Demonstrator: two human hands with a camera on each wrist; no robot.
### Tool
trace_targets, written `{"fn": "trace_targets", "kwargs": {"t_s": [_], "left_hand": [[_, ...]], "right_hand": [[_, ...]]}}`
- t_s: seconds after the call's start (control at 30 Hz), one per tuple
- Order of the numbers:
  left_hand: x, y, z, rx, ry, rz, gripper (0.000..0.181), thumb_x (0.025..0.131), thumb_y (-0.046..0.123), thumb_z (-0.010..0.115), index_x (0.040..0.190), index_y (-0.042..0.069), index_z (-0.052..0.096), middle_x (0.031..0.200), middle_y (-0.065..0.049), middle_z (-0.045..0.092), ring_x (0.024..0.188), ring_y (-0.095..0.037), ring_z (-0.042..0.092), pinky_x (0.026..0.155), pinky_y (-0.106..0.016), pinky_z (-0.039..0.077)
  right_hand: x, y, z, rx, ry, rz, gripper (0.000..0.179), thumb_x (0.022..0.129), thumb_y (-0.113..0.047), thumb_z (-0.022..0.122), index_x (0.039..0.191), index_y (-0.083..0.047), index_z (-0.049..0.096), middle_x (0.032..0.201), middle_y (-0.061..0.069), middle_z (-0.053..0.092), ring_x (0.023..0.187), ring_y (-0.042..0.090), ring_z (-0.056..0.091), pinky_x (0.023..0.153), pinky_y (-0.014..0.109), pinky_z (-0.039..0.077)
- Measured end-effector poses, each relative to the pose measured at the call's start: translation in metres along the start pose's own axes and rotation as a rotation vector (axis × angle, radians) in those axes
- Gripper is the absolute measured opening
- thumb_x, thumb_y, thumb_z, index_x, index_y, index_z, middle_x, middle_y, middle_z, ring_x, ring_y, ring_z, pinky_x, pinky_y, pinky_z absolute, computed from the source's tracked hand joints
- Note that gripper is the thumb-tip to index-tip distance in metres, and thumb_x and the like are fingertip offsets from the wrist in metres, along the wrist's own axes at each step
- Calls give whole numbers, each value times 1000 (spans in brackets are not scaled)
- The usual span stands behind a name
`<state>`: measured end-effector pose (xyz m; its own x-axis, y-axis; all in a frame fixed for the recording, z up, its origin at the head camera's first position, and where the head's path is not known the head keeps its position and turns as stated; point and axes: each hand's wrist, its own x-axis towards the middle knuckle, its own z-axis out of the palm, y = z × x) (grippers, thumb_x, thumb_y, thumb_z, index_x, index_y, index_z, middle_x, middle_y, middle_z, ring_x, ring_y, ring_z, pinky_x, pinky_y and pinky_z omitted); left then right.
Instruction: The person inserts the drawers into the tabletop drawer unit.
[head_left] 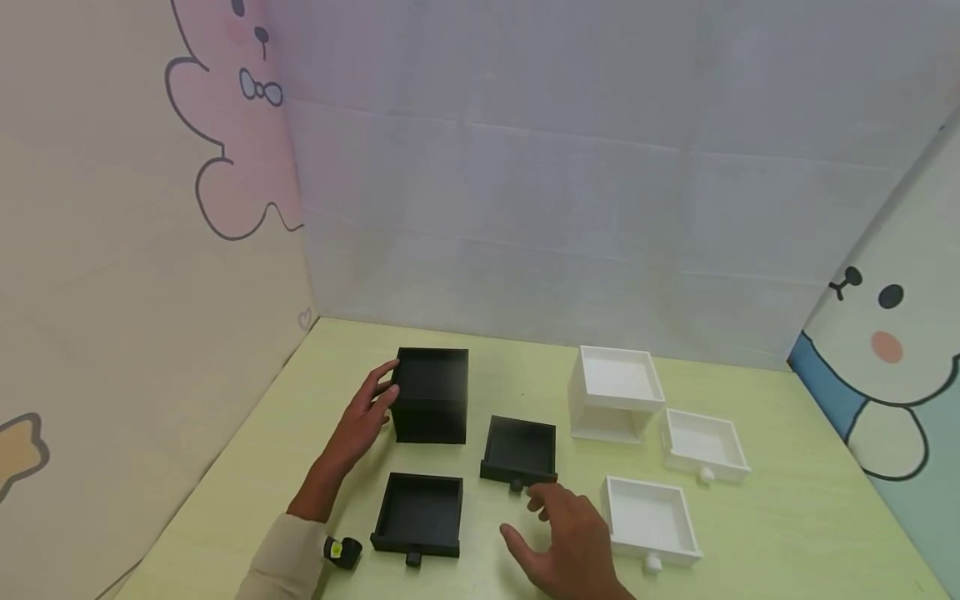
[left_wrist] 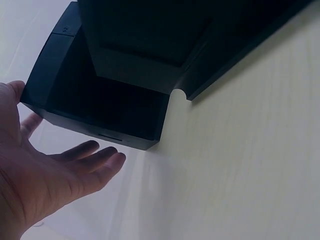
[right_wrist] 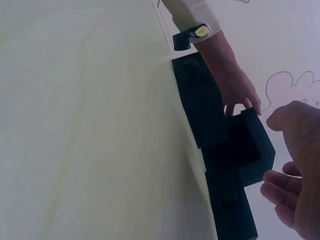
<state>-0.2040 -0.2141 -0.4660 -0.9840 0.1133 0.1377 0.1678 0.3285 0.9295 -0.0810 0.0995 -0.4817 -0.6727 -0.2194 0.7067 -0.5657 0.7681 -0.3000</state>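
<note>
A small black cabinet shell [head_left: 429, 375] stands upright at the back left of the table, its hollow front visible in the left wrist view. My left hand [head_left: 358, 427] touches its left side, thumb and a finger near the top edge, the other fingers extended and apart from it [left_wrist: 55, 170]. In front of the shell lies one black drawer [head_left: 417, 510] with a round knob. Another black drawer [head_left: 519, 448] lies to its right. Just in front of that second drawer hovers my right hand [head_left: 573, 537], fingers loosely bent and thumb spread, holding nothing.
On the right stands a white cabinet shell [head_left: 621, 375] with a hollow front. Two white drawers lie near it, one beside it [head_left: 703, 439] and one in front [head_left: 649, 515]. Walls close in the pale table [head_left: 810, 500] at the back and sides.
</note>
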Motion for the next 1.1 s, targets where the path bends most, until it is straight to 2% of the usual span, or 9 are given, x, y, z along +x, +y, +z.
{"fn": "trace_targets", "kwargs": {"t_s": [0.23,0.47,0.77,0.97,1.1], "left_hand": [[0,-2,0,-16,4,10,47,98,46,42,143,40,31,150,-6,27,130,-36,36,91,-57,41],[0,-6,2,-55,7,26,48,97,46,43,143,39,31,149,-5,27,131,-35,35,89,-59,40],[1,-8,3,1,14,19,47,97,48,41,142,44,29,149,-5,29,128,-36,38,90,-58,40],[0,-8,4,-5,20,10,47,97,48,41,143,44,29,148,-5,29,128,-35,39,90,-59,39],[0,-9,4,-19,13,6,47,98,47,40,143,44,28,148,-5,29,128,-34,38,90,-60,38]], "right_hand": [[0,-15,6,18,-135,120,41,66,-44,80,91,-18,61,75,-14,56,63,0,52,52,18,34],[-4,-28,14,89,-238,213,36,74,-51,73,89,-21,59,74,-18,56,62,-3,50,51,19,35],[-3,-38,21,196,-350,229,36,79,-54,67,89,-20,59,72,-18,54,62,-5,50,51,18,38],[-2,-44,21,299,-505,346,37,78,-57,66,86,-21,58,70,-20,54,60,-5,49,52,22,39],[-3,-47,25,346,-551,379,35,78,-55,68,85,-22,59,68,-20,54,59,-6,50,53,22,40]]}}
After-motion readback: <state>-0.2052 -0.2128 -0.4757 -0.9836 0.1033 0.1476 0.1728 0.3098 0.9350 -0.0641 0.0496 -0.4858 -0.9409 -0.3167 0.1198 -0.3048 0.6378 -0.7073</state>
